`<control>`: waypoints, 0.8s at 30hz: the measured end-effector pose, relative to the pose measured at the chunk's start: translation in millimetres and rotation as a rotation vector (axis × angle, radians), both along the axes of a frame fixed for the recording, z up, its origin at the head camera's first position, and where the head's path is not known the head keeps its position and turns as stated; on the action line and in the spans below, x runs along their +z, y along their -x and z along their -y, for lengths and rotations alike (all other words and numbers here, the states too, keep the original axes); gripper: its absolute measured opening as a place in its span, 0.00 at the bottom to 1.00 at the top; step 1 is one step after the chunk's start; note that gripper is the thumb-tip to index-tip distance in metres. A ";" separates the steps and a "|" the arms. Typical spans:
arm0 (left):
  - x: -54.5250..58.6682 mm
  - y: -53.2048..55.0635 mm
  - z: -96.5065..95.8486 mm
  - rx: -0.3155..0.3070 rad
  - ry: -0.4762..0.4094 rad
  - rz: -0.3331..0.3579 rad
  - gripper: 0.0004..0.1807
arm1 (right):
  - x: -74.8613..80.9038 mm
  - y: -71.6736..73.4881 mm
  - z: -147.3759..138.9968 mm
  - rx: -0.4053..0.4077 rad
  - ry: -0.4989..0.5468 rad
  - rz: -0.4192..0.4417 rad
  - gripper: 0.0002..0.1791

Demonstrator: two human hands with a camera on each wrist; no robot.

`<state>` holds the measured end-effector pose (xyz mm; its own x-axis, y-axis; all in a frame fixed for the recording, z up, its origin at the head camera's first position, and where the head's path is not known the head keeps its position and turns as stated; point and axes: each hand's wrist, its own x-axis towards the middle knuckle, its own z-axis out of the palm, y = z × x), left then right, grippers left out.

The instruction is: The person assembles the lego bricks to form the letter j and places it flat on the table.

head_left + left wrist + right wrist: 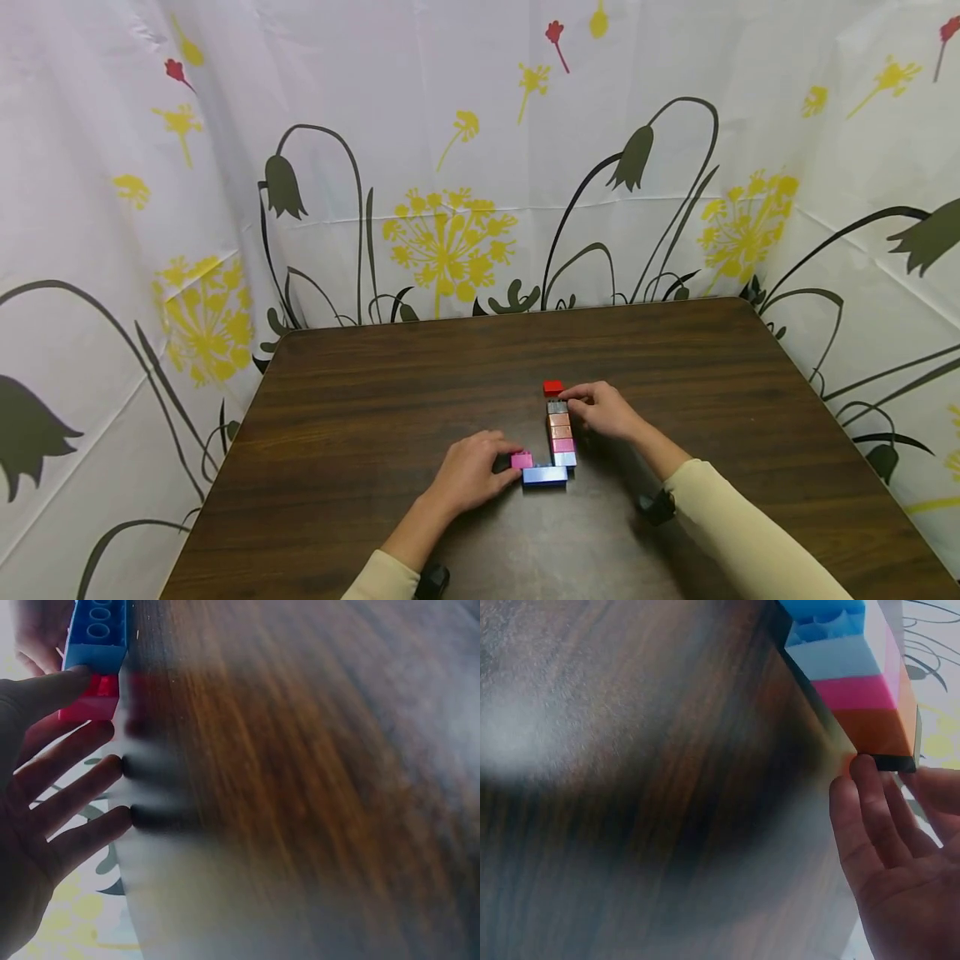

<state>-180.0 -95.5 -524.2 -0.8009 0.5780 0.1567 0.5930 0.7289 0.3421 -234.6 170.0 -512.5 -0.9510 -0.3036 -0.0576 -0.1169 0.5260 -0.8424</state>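
Toy building bricks stand joined in an L on the table. A long blue brick (545, 476) forms the near side; a row of pale blue (565, 459), pink (562, 446), orange (560, 426) and grey bricks (557, 407) runs away from it. At the left end, my left hand (471, 471) pinches a small pink brick (521, 460) against the blue one, thumb and index on it, other fingers spread. My right hand (606, 410) holds the grey brick at the far end with its fingertips. Just beyond lies a separate red brick (552, 387).
The bricks stand on a dark wood-grain table (360, 400). Behind and beside it hangs a white curtain (420, 67) printed with flowers. Dark wrist bands (657, 506) sit at both light sleeves.
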 end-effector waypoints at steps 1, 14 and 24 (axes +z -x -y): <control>-0.2 0.0 -0.3 0.000 0.003 -0.001 0.16 | -0.8 -0.3 0.9 -0.001 -0.009 0.003 0.13; 0.9 -0.4 -3.7 0.017 0.046 0.008 0.16 | -4.5 -2.3 5.7 -0.023 -0.034 0.067 0.16; 1.4 -1.9 -2.3 0.016 0.044 0.030 0.19 | -12.8 5.4 4.2 -0.015 -0.179 -0.153 0.20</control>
<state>-178.1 -93.2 -522.8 -0.8141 0.5707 0.1074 0.5711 0.7532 0.3264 -239.9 165.8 -525.2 -0.9572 -0.2873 0.0356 -0.2269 0.6683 -0.7084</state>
